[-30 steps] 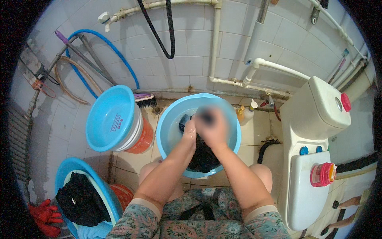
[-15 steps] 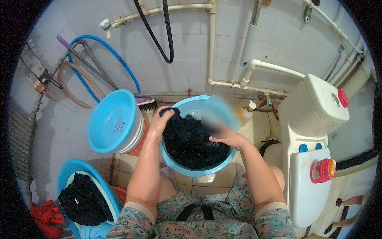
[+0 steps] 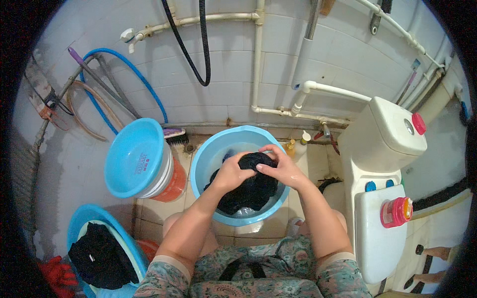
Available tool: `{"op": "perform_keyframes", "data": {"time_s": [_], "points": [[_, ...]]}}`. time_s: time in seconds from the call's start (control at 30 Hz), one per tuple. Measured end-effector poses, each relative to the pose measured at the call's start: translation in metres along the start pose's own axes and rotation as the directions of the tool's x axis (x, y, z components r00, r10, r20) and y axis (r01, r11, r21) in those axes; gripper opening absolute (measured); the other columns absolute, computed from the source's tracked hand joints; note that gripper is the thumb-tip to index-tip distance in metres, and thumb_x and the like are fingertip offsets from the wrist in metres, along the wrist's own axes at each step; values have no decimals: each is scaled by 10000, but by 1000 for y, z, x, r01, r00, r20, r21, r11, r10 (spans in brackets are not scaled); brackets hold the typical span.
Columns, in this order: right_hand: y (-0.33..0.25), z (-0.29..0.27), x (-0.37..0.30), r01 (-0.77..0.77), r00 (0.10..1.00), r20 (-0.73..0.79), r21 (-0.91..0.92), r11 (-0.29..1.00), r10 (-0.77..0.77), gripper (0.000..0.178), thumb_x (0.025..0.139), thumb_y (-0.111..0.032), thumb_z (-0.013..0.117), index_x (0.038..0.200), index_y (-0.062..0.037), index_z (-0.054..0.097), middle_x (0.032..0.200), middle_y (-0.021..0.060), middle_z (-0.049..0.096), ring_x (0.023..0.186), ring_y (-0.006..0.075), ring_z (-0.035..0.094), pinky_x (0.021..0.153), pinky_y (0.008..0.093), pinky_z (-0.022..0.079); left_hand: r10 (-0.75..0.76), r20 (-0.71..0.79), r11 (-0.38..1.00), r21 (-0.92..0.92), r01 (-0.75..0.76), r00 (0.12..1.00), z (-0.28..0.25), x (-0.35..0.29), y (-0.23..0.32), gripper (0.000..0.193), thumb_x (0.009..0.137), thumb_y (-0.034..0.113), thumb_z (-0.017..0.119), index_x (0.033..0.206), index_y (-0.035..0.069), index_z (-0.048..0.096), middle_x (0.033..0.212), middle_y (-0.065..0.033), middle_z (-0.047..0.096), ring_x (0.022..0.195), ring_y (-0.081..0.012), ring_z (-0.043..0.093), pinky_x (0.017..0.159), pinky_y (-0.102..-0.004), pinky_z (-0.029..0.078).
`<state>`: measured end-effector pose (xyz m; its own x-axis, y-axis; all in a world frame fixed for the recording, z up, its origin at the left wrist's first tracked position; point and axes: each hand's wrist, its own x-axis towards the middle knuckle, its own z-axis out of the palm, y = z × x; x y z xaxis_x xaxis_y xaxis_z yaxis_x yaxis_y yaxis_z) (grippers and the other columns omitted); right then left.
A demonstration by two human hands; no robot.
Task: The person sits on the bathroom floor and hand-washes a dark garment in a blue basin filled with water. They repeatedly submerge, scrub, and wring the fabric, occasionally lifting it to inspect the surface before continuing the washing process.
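A wet black garment (image 3: pixel 248 194) lies bunched in a light blue basin (image 3: pixel 199 164) of water on the floor in front of me. My left hand (image 3: pixel 231 175) grips a gathered part of the cloth from the left, its fingers partly hidden behind the fabric. From the right, my right hand (image 3: pixel 282 168) holds the same bunch, thumb toward the left hand and fingers curled over its top. Both hands are close together above the middle of the basin, and the lower part of the garment hangs down to the water.
On the left, a blue basin (image 3: pixel 134 158) rests on an orange-red bucket (image 3: pixel 173 185). Nearer, a blue tub (image 3: pixel 82 218) holds another black garment (image 3: pixel 102 256). Pump bottles (image 3: pixel 301 145) stand behind the washing basin. A white toilet (image 3: pixel 380 243) with a pink jar (image 3: pixel 396 212) is at right.
My hands have come together and lifted the cloth into a bunch; before, they were apart at the garment's two sides. The view has shifted slightly.
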<state>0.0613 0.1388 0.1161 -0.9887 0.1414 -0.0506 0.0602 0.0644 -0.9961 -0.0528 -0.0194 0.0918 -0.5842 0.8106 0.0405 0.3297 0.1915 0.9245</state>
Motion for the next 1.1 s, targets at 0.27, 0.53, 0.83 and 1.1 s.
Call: {"op": "perform_keyframes", "data": {"time_s": [0.27, 0.53, 0.83, 1.1], "points": [[67, -9, -1, -213, 977, -4, -29, 977, 213, 970, 783, -528, 623, 1449, -135, 37, 1483, 194, 68, 1372, 311, 92, 1092, 415, 149, -376, -112, 445, -893, 73, 920, -25, -1, -6, 403, 713, 30, 576, 1113, 27, 528, 965, -93, 594, 876, -224, 585, 791, -346, 477], [118, 11, 2, -151, 983, -82, 143, 978, 164, 1034, 753, -402, 709, 1447, -141, -13, 1459, 224, 138, 1314, 347, 242, 1059, 428, 251, -220, 32, 172, -983, 71, 975, -19, -23, 28, 378, 727, 147, 530, 1073, -5, 541, 929, -105, 616, 823, -231, 606, 776, -344, 494], [64, 31, -1, -265, 915, 56, 830, 491, 400, 774, 795, -690, 422, 1358, -164, 351, 1338, 57, 436, 1184, 234, 436, 934, 447, 404, -151, 87, 40, -995, 94, 985, -15, -21, 7, 345, 748, 225, 515, 1008, 4, 564, 874, -109, 614, 760, -234, 602, 683, -304, 506], [33, -9, 17, 313, 824, -565, 509, 802, 37, 433, 768, -142, 677, 1141, -61, 474, 1091, 81, 532, 940, 180, 546, 831, 325, 455, -525, 238, 148, -920, 363, 818, -10, -16, -27, 362, 819, 305, 505, 1084, 60, 529, 961, -142, 606, 837, -294, 591, 799, -470, 503]]}}
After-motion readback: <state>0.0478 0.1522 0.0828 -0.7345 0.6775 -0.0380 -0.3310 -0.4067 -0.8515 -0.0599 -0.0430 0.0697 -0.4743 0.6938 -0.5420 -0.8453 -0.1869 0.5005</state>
